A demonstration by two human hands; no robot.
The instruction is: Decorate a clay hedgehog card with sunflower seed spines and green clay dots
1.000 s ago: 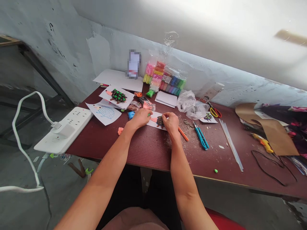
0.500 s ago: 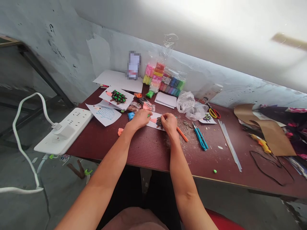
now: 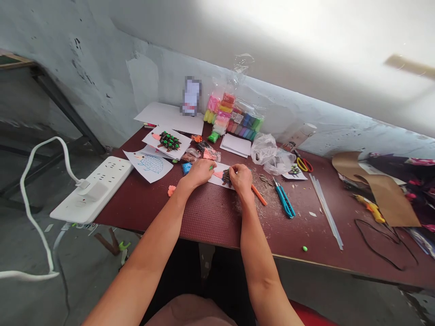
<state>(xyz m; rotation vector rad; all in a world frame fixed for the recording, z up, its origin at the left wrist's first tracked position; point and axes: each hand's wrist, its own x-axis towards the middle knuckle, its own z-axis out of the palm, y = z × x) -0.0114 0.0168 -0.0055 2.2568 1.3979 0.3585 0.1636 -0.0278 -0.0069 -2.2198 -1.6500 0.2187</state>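
A small white card (image 3: 216,180) lies on the table between my hands, bearing a pink head shape and a dark spiky body (image 3: 226,175). My left hand (image 3: 201,172) rests at the card's left edge, its fingers closed on a bit of green clay (image 3: 211,168). Over the card's right part is my right hand (image 3: 241,176), with thumb and fingers pinched together at the dark body; whatever is between the fingertips is hidden. An orange stick (image 3: 259,195) lies just right of that hand, near small brown pieces (image 3: 266,179).
Left are a white power strip (image 3: 91,190) and hedgehog pictures (image 3: 149,165). Behind stand colored clay packs (image 3: 238,122) and plastic bags (image 3: 264,148). To the right lie a teal cutter (image 3: 284,199), scissors (image 3: 303,164), clear sticks (image 3: 326,213) and a yellow glue gun (image 3: 373,210).
The whole view has shifted slightly, so things on the table appear a little lower. Both hands stay at the card, with only small movement of the fingers.
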